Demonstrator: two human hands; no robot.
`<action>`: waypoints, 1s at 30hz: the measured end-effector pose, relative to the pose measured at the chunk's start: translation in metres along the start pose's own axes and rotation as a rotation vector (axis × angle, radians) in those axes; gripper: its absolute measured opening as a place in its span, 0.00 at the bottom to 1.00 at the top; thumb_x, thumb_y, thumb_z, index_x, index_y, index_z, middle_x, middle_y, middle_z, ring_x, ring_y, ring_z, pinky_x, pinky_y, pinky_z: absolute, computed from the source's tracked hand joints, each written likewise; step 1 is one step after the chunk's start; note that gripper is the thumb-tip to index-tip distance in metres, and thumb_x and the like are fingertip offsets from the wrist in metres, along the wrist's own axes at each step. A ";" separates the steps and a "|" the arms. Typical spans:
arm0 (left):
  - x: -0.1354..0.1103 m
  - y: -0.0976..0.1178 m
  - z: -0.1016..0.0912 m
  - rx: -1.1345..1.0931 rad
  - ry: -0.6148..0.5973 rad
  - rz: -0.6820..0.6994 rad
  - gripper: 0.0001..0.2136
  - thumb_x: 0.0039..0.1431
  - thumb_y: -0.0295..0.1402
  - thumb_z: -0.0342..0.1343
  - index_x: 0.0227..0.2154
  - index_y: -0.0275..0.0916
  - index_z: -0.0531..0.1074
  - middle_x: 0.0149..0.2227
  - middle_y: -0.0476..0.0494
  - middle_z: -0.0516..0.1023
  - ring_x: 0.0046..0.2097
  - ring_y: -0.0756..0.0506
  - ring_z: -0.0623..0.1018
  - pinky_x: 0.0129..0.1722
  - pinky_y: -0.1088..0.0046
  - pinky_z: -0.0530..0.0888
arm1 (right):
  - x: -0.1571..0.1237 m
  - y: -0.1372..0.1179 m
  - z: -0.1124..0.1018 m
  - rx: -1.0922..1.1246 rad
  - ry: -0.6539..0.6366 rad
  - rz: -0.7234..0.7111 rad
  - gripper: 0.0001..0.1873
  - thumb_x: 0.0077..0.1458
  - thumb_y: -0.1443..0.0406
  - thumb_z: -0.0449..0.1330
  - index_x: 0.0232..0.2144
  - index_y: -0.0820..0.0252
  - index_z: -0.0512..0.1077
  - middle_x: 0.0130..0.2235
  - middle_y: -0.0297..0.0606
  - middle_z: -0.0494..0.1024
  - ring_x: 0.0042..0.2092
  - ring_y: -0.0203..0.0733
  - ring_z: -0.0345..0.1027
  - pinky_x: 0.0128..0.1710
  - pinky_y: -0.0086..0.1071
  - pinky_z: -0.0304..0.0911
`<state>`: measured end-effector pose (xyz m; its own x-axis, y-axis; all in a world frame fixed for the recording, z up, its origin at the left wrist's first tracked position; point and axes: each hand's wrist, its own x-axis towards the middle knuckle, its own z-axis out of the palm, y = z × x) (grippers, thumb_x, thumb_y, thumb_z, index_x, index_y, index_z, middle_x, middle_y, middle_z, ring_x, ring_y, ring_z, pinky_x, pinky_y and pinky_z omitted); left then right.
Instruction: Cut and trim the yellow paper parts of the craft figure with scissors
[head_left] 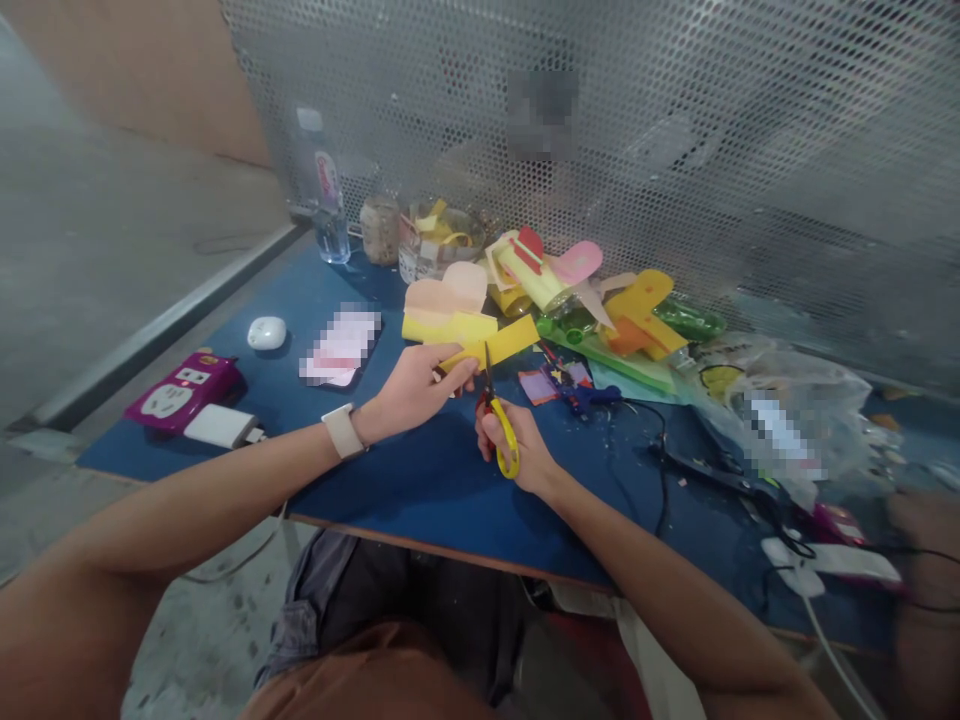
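My left hand (414,388), with a white watch on its wrist, pinches a yellow paper strip (501,343) above the blue table (420,480). My right hand (517,445) grips yellow-handled scissors (499,415), blades pointing up and set across the strip near its middle. Both hands hover over the table's centre, close together.
Behind the hands lie paper craft models (559,275), a green bottle (686,320) and scraps. A water bottle (326,200) and jars (381,230) stand by the perforated metal screen (675,150). A phone (341,348), earbud case (266,332) and purple power strip (184,390) lie left; cables and a plastic bag (780,420) right.
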<state>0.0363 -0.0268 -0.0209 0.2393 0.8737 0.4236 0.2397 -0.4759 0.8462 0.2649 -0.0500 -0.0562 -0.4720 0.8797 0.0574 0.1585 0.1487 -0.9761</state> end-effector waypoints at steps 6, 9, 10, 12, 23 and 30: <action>0.001 0.002 -0.003 0.011 -0.005 -0.014 0.18 0.80 0.42 0.58 0.31 0.42 0.78 0.30 0.44 0.85 0.31 0.48 0.81 0.32 0.73 0.76 | -0.001 -0.004 0.001 -0.001 -0.002 0.022 0.43 0.63 0.21 0.66 0.36 0.52 0.70 0.26 0.28 0.71 0.24 0.38 0.66 0.27 0.35 0.60; 0.001 0.002 -0.004 0.017 -0.008 -0.012 0.19 0.81 0.42 0.58 0.31 0.42 0.78 0.30 0.44 0.85 0.31 0.48 0.81 0.33 0.72 0.77 | 0.000 -0.007 0.001 0.005 0.005 0.030 0.43 0.61 0.21 0.67 0.35 0.52 0.70 0.27 0.28 0.71 0.24 0.38 0.66 0.27 0.35 0.60; 0.001 0.002 -0.004 0.020 -0.009 -0.011 0.19 0.81 0.42 0.59 0.31 0.42 0.78 0.30 0.44 0.85 0.31 0.48 0.81 0.33 0.72 0.77 | 0.000 -0.008 0.001 0.012 0.007 0.026 0.43 0.61 0.21 0.67 0.34 0.52 0.70 0.27 0.28 0.70 0.24 0.38 0.66 0.26 0.35 0.60; 0.001 0.002 -0.004 0.021 -0.014 -0.012 0.20 0.81 0.44 0.59 0.31 0.42 0.77 0.30 0.44 0.85 0.32 0.47 0.81 0.34 0.72 0.77 | 0.000 -0.009 0.002 0.025 0.008 0.012 0.43 0.61 0.22 0.69 0.33 0.52 0.69 0.28 0.28 0.69 0.24 0.37 0.66 0.26 0.35 0.59; 0.004 0.001 -0.005 -0.094 0.211 0.058 0.22 0.84 0.47 0.59 0.31 0.42 0.75 0.31 0.46 0.83 0.32 0.49 0.81 0.37 0.71 0.80 | 0.017 -0.014 -0.040 -0.441 0.316 -0.131 0.30 0.62 0.39 0.76 0.33 0.50 0.68 0.33 0.38 0.79 0.34 0.47 0.72 0.40 0.41 0.70; 0.005 -0.002 -0.004 -0.102 0.155 0.013 0.23 0.82 0.51 0.61 0.32 0.42 0.75 0.32 0.44 0.84 0.32 0.48 0.82 0.33 0.70 0.80 | 0.038 0.003 -0.129 -1.111 0.607 0.044 0.11 0.58 0.61 0.69 0.36 0.51 0.69 0.38 0.44 0.79 0.42 0.56 0.73 0.48 0.49 0.70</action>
<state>0.0331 -0.0212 -0.0195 0.0924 0.8761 0.4732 0.1391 -0.4819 0.8651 0.3597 0.0421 -0.0298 -0.0219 0.9148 0.4034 0.9430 0.1528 -0.2955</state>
